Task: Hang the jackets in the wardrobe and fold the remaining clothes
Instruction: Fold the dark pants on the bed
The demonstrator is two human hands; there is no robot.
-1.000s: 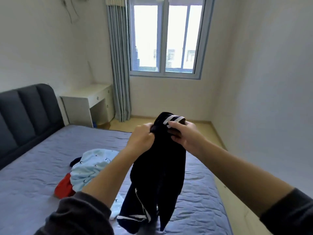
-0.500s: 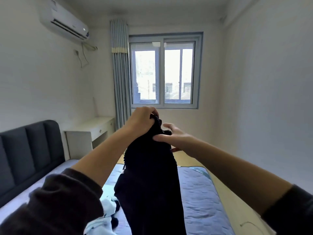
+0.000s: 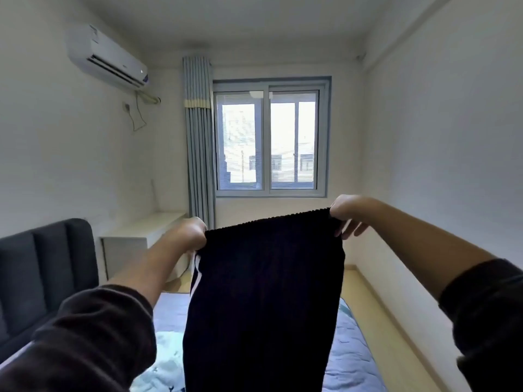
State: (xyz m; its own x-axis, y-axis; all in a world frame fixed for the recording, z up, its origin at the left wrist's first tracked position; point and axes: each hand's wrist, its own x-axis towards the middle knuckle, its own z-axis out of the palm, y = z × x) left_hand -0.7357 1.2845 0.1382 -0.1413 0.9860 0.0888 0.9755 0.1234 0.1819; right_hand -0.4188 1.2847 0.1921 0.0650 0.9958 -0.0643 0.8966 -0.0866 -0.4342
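Hands apart: left hand (image 3: 192,234), right hand (image 3: 346,212) each pinch ribbed top edge, dark garment (image 3: 266,292) stretched between, hanging over bed (image 3: 349,349); we judge squaring for fold.

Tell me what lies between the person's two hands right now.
In the head view, the dark garment spans the gap, its ribbed top edge stretched between left hand and right hand.

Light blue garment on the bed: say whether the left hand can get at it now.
Probably not yet. The left hand holds one top corner of the black garment raised, well above the bed. Freed, it looks able to drop to the light blue garment below.
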